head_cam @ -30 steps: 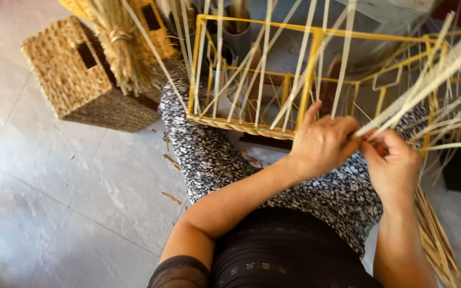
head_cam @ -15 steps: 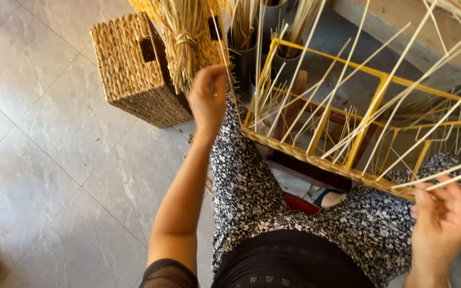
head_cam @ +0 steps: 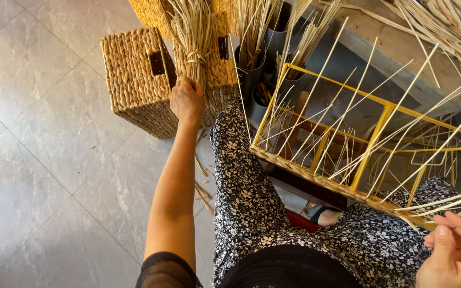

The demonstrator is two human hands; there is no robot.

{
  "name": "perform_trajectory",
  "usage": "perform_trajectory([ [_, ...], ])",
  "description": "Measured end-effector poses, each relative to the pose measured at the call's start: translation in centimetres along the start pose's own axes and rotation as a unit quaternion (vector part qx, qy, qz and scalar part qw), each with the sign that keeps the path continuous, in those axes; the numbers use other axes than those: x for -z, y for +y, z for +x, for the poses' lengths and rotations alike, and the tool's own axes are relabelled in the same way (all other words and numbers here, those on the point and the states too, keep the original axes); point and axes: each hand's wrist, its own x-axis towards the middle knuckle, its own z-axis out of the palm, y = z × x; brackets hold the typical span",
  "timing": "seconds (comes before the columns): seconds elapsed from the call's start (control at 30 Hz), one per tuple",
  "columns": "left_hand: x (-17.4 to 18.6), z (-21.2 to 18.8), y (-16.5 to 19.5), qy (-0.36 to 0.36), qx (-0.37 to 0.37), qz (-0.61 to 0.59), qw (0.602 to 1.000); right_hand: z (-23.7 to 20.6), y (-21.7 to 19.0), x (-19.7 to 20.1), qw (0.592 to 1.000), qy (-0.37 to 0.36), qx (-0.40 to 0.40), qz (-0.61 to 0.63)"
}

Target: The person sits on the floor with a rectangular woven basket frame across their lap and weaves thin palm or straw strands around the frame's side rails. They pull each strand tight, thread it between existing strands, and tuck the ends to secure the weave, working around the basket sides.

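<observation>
Grey floor tiles (head_cam: 44, 160) fill the nine o'clock half of the view, with a finished woven basket (head_cam: 137, 80) standing on them at eleven o'clock. Just beside it, at twelve o'clock, a tied bundle of straw (head_cam: 194, 37) stands upright, butt ends down, likely so single stalks can be drawn out from the base. The left hand (head_cam: 187, 98) is stretched out to that base, fingers curled closed around the lower stalks. Dark tubes (head_cam: 260, 80) next to the bundle hold more stalks on end. A yellow wire frame (head_cam: 380, 128) rests across the lap in patterned trousers (head_cam: 241, 197), from one to four o'clock, with a woven band begun along its near edge and loose stalks (head_cam: 348, 117) poking up through it. The right hand (head_cam: 457, 256), at five o'clock, pinches thin stalk ends between thumb and fingers, seemingly to keep the weave from slackening.
</observation>
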Motion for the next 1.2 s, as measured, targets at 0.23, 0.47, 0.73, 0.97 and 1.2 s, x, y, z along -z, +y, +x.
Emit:
perform_trajectory([
  [0.23,0.5,-0.7,-0.5,-0.034,0.025,-0.066,0.997,-0.7,-0.3,0.1,1.0,0.008,-0.01,0.018],
  [0.47,0.2,-2.1,-1.4,-0.057,0.062,-0.054,0.995,-1.2,-1.7,-0.5,1.0,-0.01,-0.009,0.011],
  [0.73,-0.4,-3.7,-2.5,-0.09,-0.006,-0.253,0.963,-1.7,-5.4,-2.1,0.998,-0.056,-0.014,-0.017],
  [0.97,-0.4,-5.2,-4.6,-0.181,-0.084,-0.341,0.919,-1.9,-5.3,-2.8,0.991,-0.127,-0.004,-0.034],
  [1.2,-0.4,-6.4,-5.0,-0.133,-0.113,-0.318,0.932,-1.8,-5.3,-3.4,0.982,-0.185,0.002,-0.036],
])
